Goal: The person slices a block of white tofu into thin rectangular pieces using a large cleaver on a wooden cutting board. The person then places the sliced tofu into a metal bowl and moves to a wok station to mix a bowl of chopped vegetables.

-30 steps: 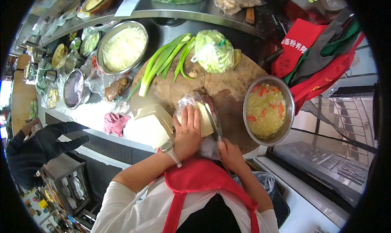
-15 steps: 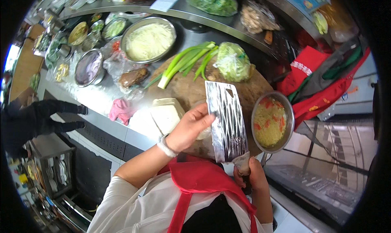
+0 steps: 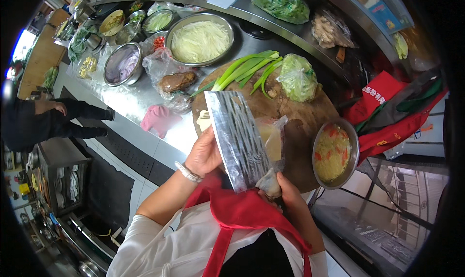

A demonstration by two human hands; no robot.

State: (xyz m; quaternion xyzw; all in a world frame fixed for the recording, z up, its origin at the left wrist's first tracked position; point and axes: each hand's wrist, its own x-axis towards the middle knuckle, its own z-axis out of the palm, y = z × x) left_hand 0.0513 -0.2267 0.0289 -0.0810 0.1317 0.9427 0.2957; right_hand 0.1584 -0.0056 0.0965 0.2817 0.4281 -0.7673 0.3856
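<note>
In front of my apron I hold a cleaver [image 3: 237, 139], its broad silver blade streaked with shiny creases like film. My left hand [image 3: 202, 155] grips the blade's left edge. My right hand [image 3: 289, 192] is closed round the handle end, which has a greyish wrapping and is partly hidden. Behind the cleaver is a round wooden chopping board [image 3: 302, 119]. On it lie green leeks [image 3: 244, 71], a bagged cabbage [image 3: 297, 78] and a pale yellowish block in a clear bag [image 3: 272, 140]. A cream-coloured stack [image 3: 203, 120] shows only a corner beside the blade.
A metal pan [image 3: 332, 158] of yellow and red food stands right of the board. Bowls of shredded white vegetable [image 3: 201, 39] and purple slices [image 3: 123, 66] stand left, near a bagged brown lump [image 3: 177, 82] and pink cloth [image 3: 156, 121]. Another person [image 3: 53, 119] stands far left.
The cleaver has moved left and tilted, with both hands still on it. It now covers most of the cream stack and uncovers the bagged block. The view has shifted too.
</note>
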